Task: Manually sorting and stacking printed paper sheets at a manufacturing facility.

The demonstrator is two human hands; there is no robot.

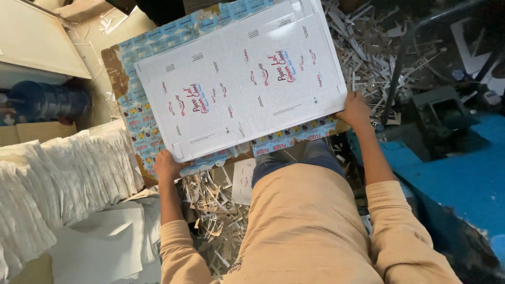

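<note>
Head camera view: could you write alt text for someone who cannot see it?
Both hands, left hand and right hand, grip the near edge of a white printed card sheet lying on a blue printed sheet. Paper offcuts litter the floor below.

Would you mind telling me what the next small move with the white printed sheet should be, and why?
Probably lift the white printed sheet slightly and square it. The left hand grips its near left corner and the right hand its near right corner, and it lies skewed over the blue patterned board, so its edges do not line up with what is beneath.
</note>
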